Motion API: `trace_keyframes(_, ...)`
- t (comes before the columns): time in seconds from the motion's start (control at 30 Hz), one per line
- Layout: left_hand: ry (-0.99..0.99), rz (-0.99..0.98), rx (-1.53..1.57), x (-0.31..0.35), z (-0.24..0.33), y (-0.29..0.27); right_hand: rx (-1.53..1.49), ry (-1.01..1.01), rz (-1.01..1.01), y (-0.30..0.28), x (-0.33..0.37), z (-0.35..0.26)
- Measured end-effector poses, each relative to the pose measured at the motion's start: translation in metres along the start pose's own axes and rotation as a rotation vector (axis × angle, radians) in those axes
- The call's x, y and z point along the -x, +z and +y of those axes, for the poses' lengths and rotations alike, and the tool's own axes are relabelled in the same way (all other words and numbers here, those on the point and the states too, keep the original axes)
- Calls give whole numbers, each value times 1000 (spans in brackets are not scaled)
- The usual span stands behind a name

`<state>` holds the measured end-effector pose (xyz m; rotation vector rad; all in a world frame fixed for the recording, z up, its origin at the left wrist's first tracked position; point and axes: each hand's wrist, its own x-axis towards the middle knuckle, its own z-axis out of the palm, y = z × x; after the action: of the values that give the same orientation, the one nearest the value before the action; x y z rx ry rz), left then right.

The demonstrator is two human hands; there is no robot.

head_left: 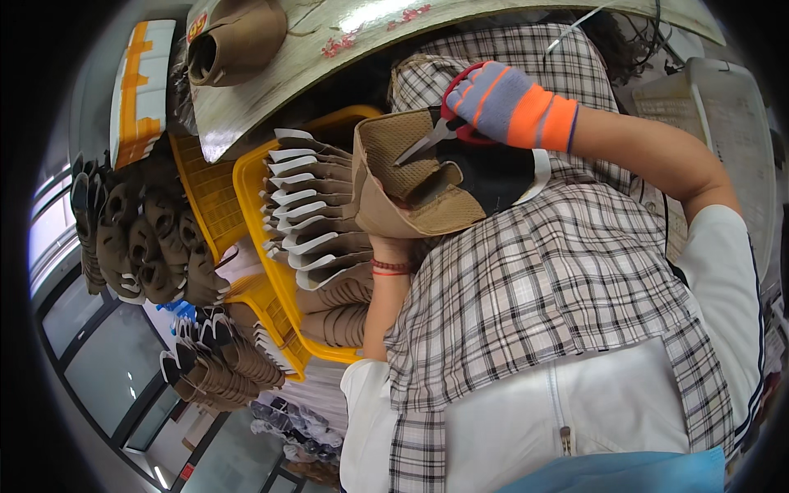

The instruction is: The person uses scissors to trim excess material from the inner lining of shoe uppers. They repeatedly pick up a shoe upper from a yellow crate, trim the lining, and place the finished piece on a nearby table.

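Observation:
My right hand [503, 99], in a grey and orange glove, is closed round the red handles of a pair of scissors [450, 127]. The blades are a little apart and point into the opening of a tan mesh shoe upper [386, 215] with a black and white part at its right end. My left hand [389, 247] holds this shoe upper from below, above my lap; most of its fingers are hidden behind it. Just left of it, a row of nested tan shoe uppers [316, 205] with white edges fills a yellow basket [244, 185].
A table [271, 90] curves across the top, with another brown shoe upper [238, 49] on it. At the left are more yellow crates [200, 193], hanging bunches of shoe uppers [148, 238] and lower stacks [218, 361]. A translucent plastic bin [731, 115] stands at the right.

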<state>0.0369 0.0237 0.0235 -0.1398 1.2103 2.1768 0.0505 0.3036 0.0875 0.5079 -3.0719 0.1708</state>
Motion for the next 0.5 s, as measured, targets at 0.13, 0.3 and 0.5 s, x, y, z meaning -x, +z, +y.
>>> trace_keyframes(0.13,-48,34,124,-2,1,0,3,-86,250,-4,5,6)
trace_keyframes(0.3,96,-23,-144,-8,1,-10,-7,39,-11,-7,-2,-3)
trace_keyframes(0.5,-85,88,-52,3,16,-56,-299,173,-25,-13,40,10)
